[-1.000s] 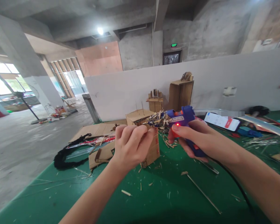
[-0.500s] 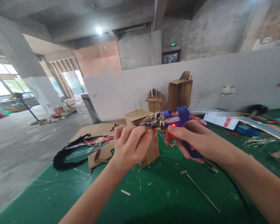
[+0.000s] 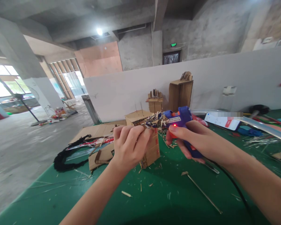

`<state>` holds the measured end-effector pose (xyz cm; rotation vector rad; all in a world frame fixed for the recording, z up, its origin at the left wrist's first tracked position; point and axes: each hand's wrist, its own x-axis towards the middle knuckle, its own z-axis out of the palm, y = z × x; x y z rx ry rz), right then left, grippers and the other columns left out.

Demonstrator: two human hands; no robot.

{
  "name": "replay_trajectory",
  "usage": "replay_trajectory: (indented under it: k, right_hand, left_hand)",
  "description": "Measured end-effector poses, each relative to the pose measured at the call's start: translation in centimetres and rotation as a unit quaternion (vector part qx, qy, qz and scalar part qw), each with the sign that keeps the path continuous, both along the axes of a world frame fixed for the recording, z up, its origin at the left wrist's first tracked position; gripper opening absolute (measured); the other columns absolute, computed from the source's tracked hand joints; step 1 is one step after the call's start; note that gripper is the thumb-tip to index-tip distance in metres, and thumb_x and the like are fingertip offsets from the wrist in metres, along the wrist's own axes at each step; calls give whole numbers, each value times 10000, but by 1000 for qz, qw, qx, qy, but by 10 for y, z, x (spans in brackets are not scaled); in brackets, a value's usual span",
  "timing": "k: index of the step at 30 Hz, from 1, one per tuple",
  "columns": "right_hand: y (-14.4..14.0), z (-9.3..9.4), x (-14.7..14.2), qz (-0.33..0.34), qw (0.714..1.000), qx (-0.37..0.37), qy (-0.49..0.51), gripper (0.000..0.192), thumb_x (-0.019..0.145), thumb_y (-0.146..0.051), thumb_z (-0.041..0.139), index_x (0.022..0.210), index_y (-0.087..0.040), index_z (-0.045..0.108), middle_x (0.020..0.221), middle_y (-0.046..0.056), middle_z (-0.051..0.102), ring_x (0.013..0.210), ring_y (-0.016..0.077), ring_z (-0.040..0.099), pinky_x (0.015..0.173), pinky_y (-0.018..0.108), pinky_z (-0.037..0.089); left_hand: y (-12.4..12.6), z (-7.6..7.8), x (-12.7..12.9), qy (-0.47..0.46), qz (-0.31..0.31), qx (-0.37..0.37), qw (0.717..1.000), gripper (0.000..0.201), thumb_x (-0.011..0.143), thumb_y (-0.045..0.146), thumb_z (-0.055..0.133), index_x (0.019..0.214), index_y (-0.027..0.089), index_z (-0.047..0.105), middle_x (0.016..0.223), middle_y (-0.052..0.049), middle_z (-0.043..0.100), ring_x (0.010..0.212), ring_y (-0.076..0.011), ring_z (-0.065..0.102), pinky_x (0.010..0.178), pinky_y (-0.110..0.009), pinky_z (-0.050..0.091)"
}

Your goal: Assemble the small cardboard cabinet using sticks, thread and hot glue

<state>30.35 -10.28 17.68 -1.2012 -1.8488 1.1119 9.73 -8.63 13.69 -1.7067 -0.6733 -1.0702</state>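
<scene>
My right hand (image 3: 189, 137) is wrapped round a blue hot glue gun (image 3: 181, 117) with a lit red light; its nozzle points left and is hidden among a heap of wood bits (image 3: 156, 120). A black cord runs from its grip toward me. My left hand (image 3: 131, 142) is closed in a pinch, with a small thin piece (image 3: 148, 126) poking out by the fingertips; its kind cannot be made out. Just behind the left hand stands a cardboard box (image 3: 152, 150), with thin sticks rising from its top.
A cardboard stand (image 3: 181, 93) and a smaller one (image 3: 155, 104) are at the back by the white partition (image 3: 121, 90). Black fuzzy cord (image 3: 58, 159) and cardboard pieces (image 3: 100, 157) lie left. A thin stick (image 3: 203, 193) and scraps lie in front; a phone (image 3: 221, 121) is at right.
The left hand has turned slightly, and the thin piece at its fingertips now shows more. The glue gun and right hand have hardly moved.
</scene>
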Motion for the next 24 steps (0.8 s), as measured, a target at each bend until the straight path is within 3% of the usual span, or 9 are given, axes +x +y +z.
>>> replay_trajectory:
  k: [9,13,16,21,24]
  right_hand:
    - [1,2,2,6,1000,7,1,459,834,-600,457,790,-175,625,419,-23,495,299,69,381,290,183,304]
    - [7,3,1,-37,998,35,30,441,827,-588,463,786,-177,617,405,-28,479,276,70,358,269,195,267]
    - [13,0,2,-65,995,56,58,435,813,-595,469,771,-185,608,402,-33,477,263,70,340,263,206,245]
    - [17,-1,5,-71,992,90,49,412,807,-572,504,711,-186,612,416,-21,491,355,88,417,359,224,321]
    - [18,-2,7,-60,993,102,24,402,819,-547,496,677,-189,613,390,-26,468,401,102,453,451,242,374]
  left_hand:
    - [0,3,-4,6,-24,3,1000,133,751,128,666,857,193,621,743,-22,594,691,-163,517,643,-337,360]
    - [-19,-4,12,111,-131,-83,982,67,774,136,634,821,174,607,736,-5,623,624,-127,524,548,-304,340]
    - [-25,-23,45,188,-173,-165,953,107,852,172,518,784,195,598,683,20,616,533,-108,496,490,-295,322]
    - [6,-57,108,218,-72,-329,916,134,811,55,479,839,127,588,688,-40,638,604,-160,615,466,-296,402]
    - [10,-60,119,201,-17,-390,899,179,802,57,496,959,70,580,654,-73,648,546,-184,625,409,-288,390]
